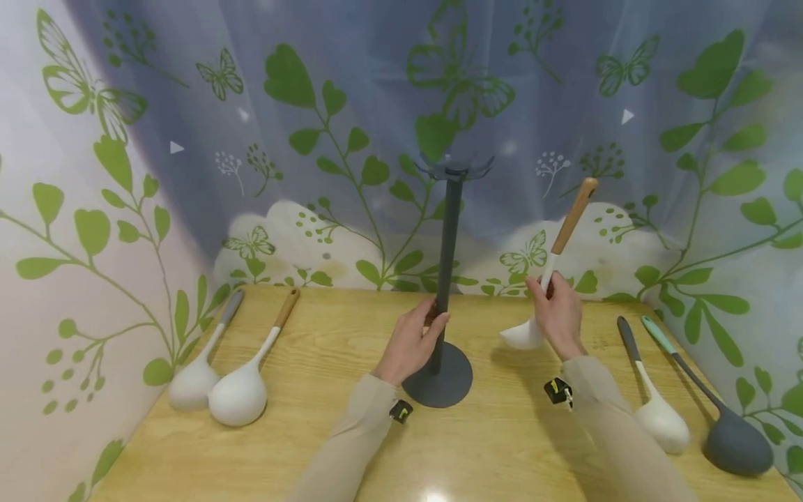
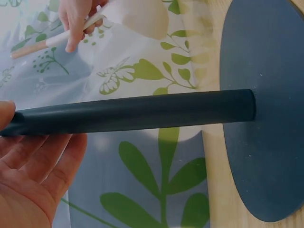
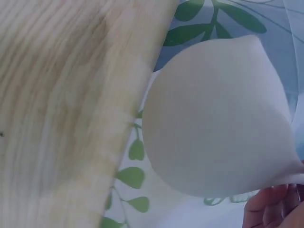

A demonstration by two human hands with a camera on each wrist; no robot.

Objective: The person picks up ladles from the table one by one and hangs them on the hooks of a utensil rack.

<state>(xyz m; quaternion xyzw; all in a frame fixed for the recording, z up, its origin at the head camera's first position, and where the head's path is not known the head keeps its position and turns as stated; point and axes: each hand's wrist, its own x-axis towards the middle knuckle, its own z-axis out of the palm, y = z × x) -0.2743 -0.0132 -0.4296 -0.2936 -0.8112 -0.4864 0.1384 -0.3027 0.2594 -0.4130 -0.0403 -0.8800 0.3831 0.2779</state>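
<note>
My left hand [image 1: 410, 341] holds the pole of a dark grey utensil stand [image 1: 449, 240], its thumb on one side and fingers on the other. The stand is upright on a round base [image 1: 448, 394], with hooks [image 1: 458, 169] at its top. In my right hand [image 1: 558, 315] is a white ladle [image 1: 523, 337], gripped by the white lower part of its handle. Its wooden handle end [image 1: 574, 219] points up, and the bowl hangs just above the table, right of the stand. The right wrist view shows the bowl's rounded underside [image 3: 213, 123] up close.
At the left lie a white ladle with a grey handle [image 1: 194, 383] and one with a wooden handle [image 1: 238, 397]. On the right are a white ladle with a dark handle [image 1: 663, 424] and a dark grey ladle [image 1: 739, 443]. A patterned curtain [image 1: 376, 90] hangs behind the wooden table [image 1: 314, 446].
</note>
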